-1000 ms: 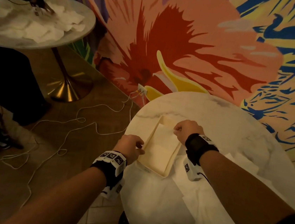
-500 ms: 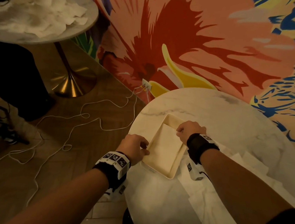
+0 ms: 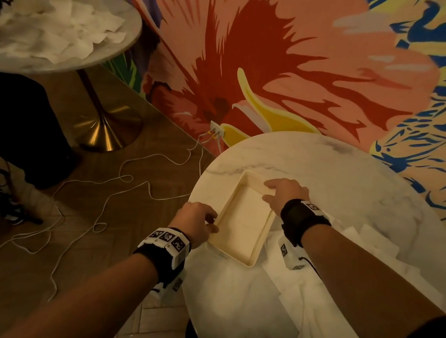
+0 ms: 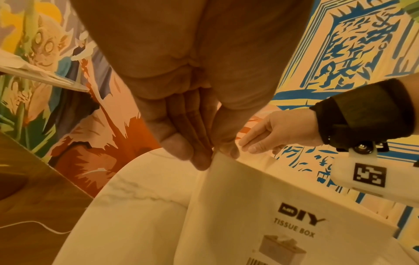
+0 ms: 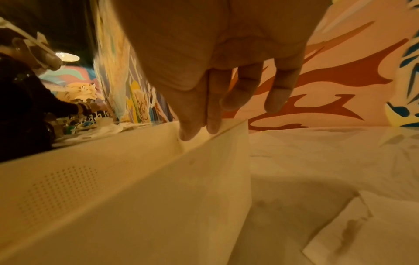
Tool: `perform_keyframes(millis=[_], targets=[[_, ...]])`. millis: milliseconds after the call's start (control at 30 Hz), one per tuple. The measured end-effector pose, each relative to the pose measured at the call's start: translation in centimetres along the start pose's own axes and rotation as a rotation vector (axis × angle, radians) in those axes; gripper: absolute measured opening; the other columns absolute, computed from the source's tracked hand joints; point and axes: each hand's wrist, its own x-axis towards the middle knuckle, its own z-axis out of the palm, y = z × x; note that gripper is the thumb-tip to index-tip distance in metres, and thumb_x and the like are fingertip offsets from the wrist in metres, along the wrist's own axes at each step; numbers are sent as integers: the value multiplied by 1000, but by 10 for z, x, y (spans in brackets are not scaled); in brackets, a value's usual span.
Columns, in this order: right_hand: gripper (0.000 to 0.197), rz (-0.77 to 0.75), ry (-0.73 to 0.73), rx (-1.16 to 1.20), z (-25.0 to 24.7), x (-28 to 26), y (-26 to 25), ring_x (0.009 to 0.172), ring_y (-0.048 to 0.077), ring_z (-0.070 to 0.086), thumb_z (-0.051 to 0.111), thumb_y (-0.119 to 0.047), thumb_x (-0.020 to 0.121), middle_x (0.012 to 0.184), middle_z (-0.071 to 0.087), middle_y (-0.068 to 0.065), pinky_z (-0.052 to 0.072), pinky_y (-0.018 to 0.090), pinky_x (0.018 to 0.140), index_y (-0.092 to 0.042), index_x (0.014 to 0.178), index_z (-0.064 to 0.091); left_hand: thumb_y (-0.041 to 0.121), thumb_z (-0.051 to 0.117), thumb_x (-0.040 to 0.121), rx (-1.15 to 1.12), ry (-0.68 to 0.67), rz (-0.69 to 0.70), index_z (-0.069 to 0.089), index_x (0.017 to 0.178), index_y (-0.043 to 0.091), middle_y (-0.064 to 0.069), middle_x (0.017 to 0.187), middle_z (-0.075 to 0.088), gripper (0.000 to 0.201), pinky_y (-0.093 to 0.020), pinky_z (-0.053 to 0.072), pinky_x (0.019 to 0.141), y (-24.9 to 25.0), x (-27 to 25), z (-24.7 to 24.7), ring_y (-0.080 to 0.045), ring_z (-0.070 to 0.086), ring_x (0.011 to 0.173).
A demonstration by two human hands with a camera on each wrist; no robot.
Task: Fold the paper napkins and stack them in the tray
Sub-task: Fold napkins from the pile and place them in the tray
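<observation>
On the round white marble surface (image 3: 340, 182), near its left edge, you are steadying the cream rectangular plastic tray (image 3: 259, 245) with both hands. Your left hand (image 3: 196, 222) is pinching the near-left rim; your right hand (image 3: 285, 196) is pinching the far-right rim. A folded white paper napkin (image 3: 247, 216) is lying flat inside. Judged advice: square the tray without tilting it. Loose white unfolded napkins (image 3: 342, 279) are lying just beside it at right.

Left hand (image 3: 196, 222) and right hand (image 3: 285, 194) extended forward, fingers (image 4: 201, 157) pinching.
</observation>
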Motion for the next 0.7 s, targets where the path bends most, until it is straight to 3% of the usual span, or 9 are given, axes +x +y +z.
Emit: perform_keyframes(millis=[133,233,333,400,500,600,700], targets=[[34,-14,65,134,-8,-10,8,119,21,55,61,-37,94,129,63,-8,39,38,105,-31,128,61,27,76,86,40,-15,-10,68,121,25,9,109,68,36,-33,54,93,2,-1,-2,-12,63,97],[29,-23,106,307,-9,-19,22,113,18,60,62,-35,93,120,68,-9,46,36,102,-28,121,66,30,76,85,90,31,39,60,129,28,7,125,59,47,-37,50,99,8,-6,-3,-17,58,110],[25,-36,158,518,-13,-35,42,109,15,61,62,-29,93,114,69,-5,47,29,99,-23,117,70,35,70,88,161,95,138,50,137,29,4,134,49,53,-40,44,106,24,-11,-2,-21,46,123],[24,-21,176,583,-15,-50,60,99,14,62,61,-28,94,110,68,-4,46,21,89,-23,116,70,36,66,91,170,117,206,49,137,30,4,134,47,50,-38,42,106,42,-16,4,-21,42,125],[21,21,170,601,-12,-73,95,86,12,60,62,-26,94,99,65,-8,43,18,82,-24,114,70,32,64,93,127,115,338,53,133,28,4,126,52,42,-30,41,100,72,-28,24,-19,48,115],[19,101,132,607,-4,-100,133,89,15,61,63,-28,93,103,66,-4,48,25,86,-25,111,69,28,62,94,83,68,432,57,128,25,6,116,55,35,-21,41,84,99,-42,53,-11,51,94],[21,166,87,561,8,-130,170,92,15,59,63,-31,93,105,66,-2,45,23,86,-26,112,69,31,61,94,82,-37,449,57,124,30,13,108,56,30,-21,43,77,118,-53,89,-7,54,85]])
